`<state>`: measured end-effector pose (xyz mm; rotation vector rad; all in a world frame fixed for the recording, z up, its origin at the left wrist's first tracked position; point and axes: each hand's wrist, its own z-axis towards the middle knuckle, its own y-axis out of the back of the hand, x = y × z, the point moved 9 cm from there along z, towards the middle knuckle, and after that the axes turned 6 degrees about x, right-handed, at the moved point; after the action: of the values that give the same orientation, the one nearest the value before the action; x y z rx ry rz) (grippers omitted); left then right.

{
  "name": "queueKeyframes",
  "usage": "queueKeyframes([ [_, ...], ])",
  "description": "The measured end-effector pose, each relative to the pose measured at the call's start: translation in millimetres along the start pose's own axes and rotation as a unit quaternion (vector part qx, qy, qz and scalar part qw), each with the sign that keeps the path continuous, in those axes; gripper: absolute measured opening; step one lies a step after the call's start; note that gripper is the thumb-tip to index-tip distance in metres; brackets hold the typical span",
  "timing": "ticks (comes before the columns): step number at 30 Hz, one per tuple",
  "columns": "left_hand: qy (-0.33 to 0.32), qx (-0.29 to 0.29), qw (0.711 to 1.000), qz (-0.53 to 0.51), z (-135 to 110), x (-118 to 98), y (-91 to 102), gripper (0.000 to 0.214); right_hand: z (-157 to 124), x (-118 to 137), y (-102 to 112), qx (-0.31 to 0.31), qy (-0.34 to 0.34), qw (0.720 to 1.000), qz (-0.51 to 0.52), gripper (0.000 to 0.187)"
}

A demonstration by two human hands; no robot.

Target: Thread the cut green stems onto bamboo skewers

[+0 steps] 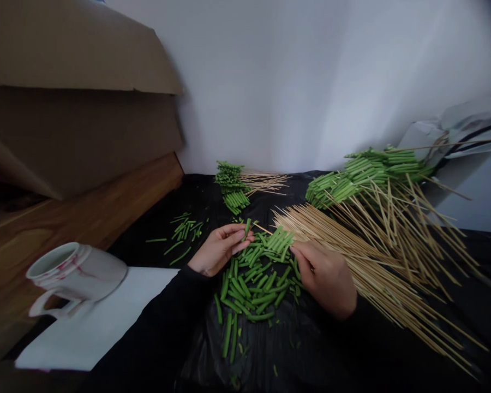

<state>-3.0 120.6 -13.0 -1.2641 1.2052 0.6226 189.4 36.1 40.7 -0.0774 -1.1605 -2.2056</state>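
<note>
My left hand (225,245) pinches one short green bean piece (246,228) between thumb and fingers, held nearly upright. In my right hand (325,275) is a thin bamboo skewer (264,228), its bare tip pointing left toward my left hand. Several bean pieces threaded side by side (279,242) sit on that skewer close to my right fingers. Under both hands lies a loose pile of cut green beans (253,292). Just right of my right hand, a large bundle of bare skewers (352,245) is spread out.
Filled bean skewers are stacked at the back right (368,174), and a smaller stack (232,188) lies by the wall. Scattered thin bean bits (184,232) lie left on the black plastic sheet (147,254). A white mug (94,273) stands on white paper (118,316); a cardboard box (82,136) is behind.
</note>
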Motion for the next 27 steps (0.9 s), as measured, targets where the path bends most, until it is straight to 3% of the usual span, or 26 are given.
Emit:
queueKeyframes([
  [12,0.011,0.016,1.000,-0.018,1.2,4.6,2.4,0.019,-4.2,2.9,-14.3,0.046,0.016,0.999,-0.018,0.021],
  [27,0.006,0.013,1.000,-0.006,0.1,3.8,-0.1,0.022,-4.9,1.9,-15.9,0.050,0.016,0.999,-0.016,0.024],
])
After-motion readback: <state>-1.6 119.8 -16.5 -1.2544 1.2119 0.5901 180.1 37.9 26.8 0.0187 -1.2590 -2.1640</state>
